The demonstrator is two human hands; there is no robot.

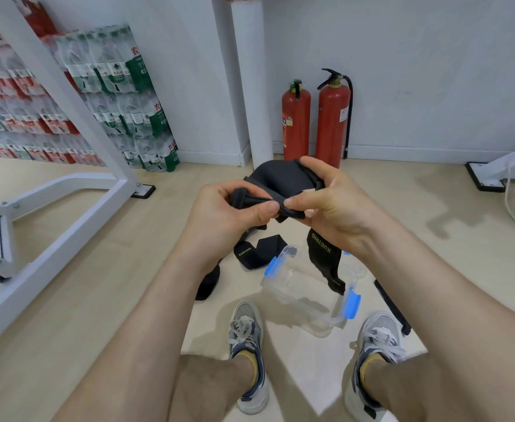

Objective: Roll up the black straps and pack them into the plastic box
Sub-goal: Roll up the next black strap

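Observation:
Both hands hold one black strap (283, 179) in the air above the floor. My left hand (228, 213) pinches its folded end between thumb and fingers. My right hand (326, 199) grips the wider padded part, and the strap's tail (323, 257) with yellow lettering hangs down over the box. The clear plastic box (298, 287) with blue latches lies open on the floor between my feet. A second black strap (259, 249) lies on the floor just left of the box, partly hidden by my left forearm.
Two red fire extinguishers (314, 117) stand against the back wall by a white pillar (250, 86). A white metal frame (76, 166) runs along the left, with stacked water bottle packs (113, 86) behind. Another frame foot (487, 175) sits at the right. My shoes (248, 345) flank the box.

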